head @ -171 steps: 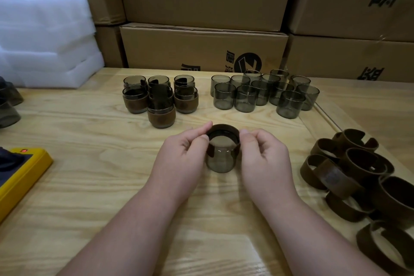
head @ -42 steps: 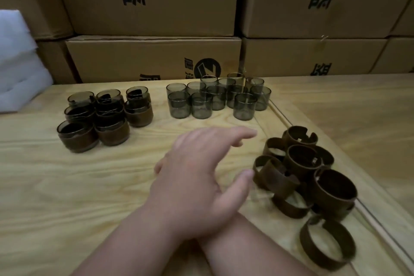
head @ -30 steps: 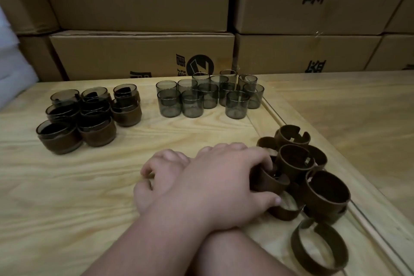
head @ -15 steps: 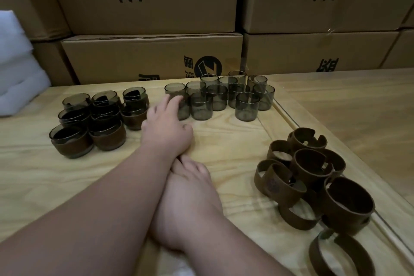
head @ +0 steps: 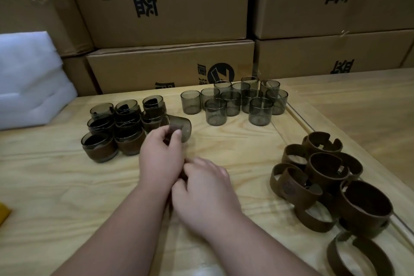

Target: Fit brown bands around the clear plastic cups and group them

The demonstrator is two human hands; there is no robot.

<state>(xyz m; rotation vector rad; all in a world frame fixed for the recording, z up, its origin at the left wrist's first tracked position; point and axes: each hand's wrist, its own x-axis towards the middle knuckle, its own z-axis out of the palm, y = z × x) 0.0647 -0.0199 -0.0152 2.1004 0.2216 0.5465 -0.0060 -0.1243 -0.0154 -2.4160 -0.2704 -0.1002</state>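
Note:
My left hand (head: 161, 157) grips a bare clear cup (head: 182, 129), tilted just above the table beside the banded cups (head: 116, 129). That group stands at the left in close rows, each cup wearing a brown band. Several bare clear cups (head: 235, 102) stand at the back centre. Loose brown bands (head: 324, 179) lie piled at the right. My right hand (head: 203, 188) rests with curled fingers against my left wrist. A dark patch shows under its fingertips, and I cannot tell whether it holds anything.
Stacked cardboard boxes (head: 170, 67) wall off the back of the wooden table (head: 56, 186). White foam sheets (head: 29, 78) sit at the back left. A yellow object (head: 3, 213) shows at the left edge. A seam (head: 298, 116) runs along the table to the right of the cups.
My left hand reached across to the bare cups, took one and drew it back toward me. My right hand stayed low on the table and now touches the left wrist.

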